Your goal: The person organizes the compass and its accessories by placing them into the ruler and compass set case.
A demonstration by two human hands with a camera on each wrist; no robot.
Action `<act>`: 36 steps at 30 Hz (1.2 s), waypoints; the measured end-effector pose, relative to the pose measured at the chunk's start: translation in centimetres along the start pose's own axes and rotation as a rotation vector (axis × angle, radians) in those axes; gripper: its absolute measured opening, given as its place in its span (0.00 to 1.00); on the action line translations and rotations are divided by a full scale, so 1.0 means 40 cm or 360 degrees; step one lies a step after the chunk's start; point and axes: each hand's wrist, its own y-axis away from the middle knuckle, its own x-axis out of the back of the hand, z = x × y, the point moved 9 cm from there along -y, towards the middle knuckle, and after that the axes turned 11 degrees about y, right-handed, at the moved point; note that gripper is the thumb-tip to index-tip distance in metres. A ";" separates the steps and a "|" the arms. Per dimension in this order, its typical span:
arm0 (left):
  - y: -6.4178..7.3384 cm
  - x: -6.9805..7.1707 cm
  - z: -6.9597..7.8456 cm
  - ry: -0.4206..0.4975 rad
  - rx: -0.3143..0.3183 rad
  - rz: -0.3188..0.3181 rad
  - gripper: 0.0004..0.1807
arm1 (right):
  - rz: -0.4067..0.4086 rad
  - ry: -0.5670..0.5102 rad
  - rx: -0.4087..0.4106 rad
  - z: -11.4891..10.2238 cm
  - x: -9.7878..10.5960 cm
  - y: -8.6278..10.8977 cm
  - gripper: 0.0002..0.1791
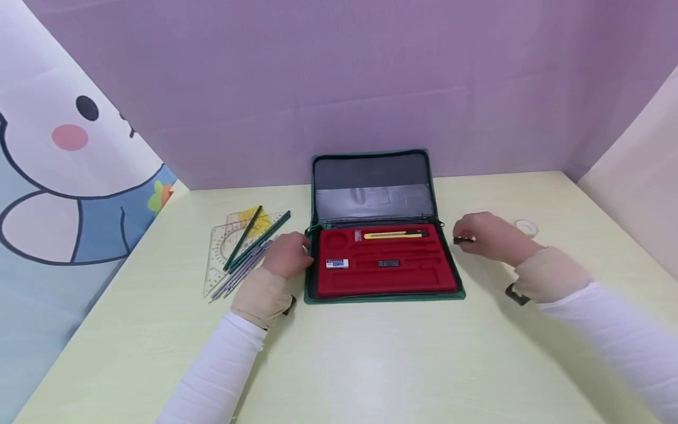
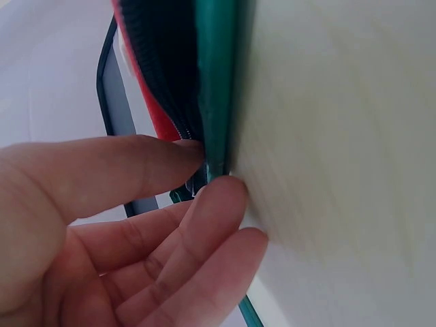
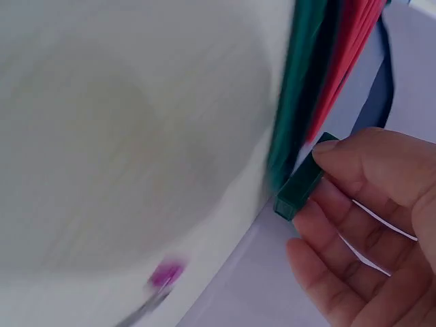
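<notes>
A green zip case [image 1: 385,298] lies unfolded, its red moulded tray [image 1: 381,282] facing up. My left hand [image 1: 288,254] pinches the case's left edge, thumb inside and fingertips outside the green rim [image 2: 216,82]. Right of the case, my right hand [image 1: 489,234] holds a small dark green oblong box [image 3: 303,180] between thumb and fingers. Within the tray sit a yellow utility knife [image 1: 394,234], a white-and-blue eraser [image 1: 336,263], a small dark box [image 1: 388,263] and a small clear piece [image 1: 358,235]. Several other hollows hold nothing.
Left of the case lie clear rulers and a protractor [image 1: 214,259], dark green pencils [image 1: 243,235] and metal drawing tools [image 1: 233,282]. A white ring [image 1: 526,228] lies beyond my right wrist. A blurred magenta-tipped thing [image 3: 165,274] shows in the right wrist view. A purple cloth [image 1: 371,88] hangs behind.
</notes>
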 end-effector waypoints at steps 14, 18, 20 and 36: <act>-0.006 -0.001 -0.001 -0.0005 -0.0031 0.0005 0.14 | -0.0147 -0.0012 0.0070 -0.198 -0.049 -0.106 0.10; -0.007 -0.003 0.000 -0.0011 -0.0027 -0.0005 0.15 | -0.0187 -0.0029 0.0107 -0.242 -0.059 -0.129 0.11; -0.006 -0.002 0.001 -0.0022 -0.0030 -0.0004 0.15 | -0.0228 -0.0040 0.0106 -0.258 -0.064 -0.137 0.12; -0.009 -0.001 -0.005 -0.0024 0.0012 -0.0002 0.15 | -0.0343 -0.0040 0.0207 -0.352 -0.082 -0.193 0.16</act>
